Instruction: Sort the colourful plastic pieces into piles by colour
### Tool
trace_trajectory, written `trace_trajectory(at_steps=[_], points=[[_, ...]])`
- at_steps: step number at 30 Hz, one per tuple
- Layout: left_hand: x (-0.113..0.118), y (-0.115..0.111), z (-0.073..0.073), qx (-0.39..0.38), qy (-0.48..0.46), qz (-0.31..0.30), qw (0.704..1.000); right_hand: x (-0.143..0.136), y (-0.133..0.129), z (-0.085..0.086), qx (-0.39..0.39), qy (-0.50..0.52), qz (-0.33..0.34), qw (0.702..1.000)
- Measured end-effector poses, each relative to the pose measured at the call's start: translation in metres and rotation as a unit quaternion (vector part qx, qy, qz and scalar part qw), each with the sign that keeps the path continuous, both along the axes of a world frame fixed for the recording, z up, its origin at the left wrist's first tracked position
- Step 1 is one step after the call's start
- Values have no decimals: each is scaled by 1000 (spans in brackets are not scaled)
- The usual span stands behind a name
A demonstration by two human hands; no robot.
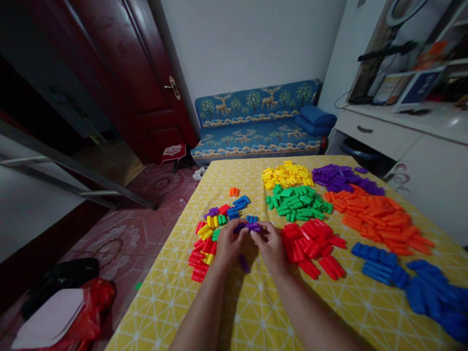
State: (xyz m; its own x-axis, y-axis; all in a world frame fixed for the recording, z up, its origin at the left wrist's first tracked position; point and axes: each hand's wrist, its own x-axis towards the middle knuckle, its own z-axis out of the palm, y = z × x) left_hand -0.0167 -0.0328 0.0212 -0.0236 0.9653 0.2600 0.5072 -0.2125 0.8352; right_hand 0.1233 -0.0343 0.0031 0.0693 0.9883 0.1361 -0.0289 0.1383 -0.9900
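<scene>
My left hand [231, 240] and my right hand [269, 243] meet over the near middle of the yellow patterned tablecloth [260, 302]. Purple plastic pieces [253, 227] are pinched between the fingertips of both hands. One loose purple piece [244, 263] lies on the cloth just below them. Left of my left hand is a mixed group of small bundles, with red pieces [198, 273], yellow pieces [206, 231] and blue pieces [234, 213]. A heap of red pieces [310, 241] sits right beside my right hand.
Further heaps are green [300, 202], yellow [287, 174], purple [336, 177], orange [380, 217] and blue [431, 292]. Two orange pieces [234, 192] lie at the back left. Beyond the table are a blue sofa [252, 139] and a white cabinet [435, 168].
</scene>
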Motion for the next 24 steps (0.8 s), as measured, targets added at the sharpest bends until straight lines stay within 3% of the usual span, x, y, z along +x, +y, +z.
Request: trace_trajectory(at_steps=[3, 9, 14, 17, 21, 24], points=[[-3, 1, -5, 49, 30, 5, 998, -1, 1, -2, -3, 24, -14, 1000], [0, -1, -6, 50, 153, 59, 985, -2, -4, 0, -2, 73, -49, 996], [2, -1, -7, 44, 174, 73, 981, 8, -3, 21, 24, 67, -72, 995], [1, 1, -9, 45, 172, 74, 981, 44, 22, 44, 66, 39, -130, 988], [2, 2, -10, 42, 188, 74, 978, 133, 92, 64, 118, 15, -238, 964], [4, 2, -8, 34, 203, 83, 975, 204, 148, 66, 23, 25, -331, 943]])
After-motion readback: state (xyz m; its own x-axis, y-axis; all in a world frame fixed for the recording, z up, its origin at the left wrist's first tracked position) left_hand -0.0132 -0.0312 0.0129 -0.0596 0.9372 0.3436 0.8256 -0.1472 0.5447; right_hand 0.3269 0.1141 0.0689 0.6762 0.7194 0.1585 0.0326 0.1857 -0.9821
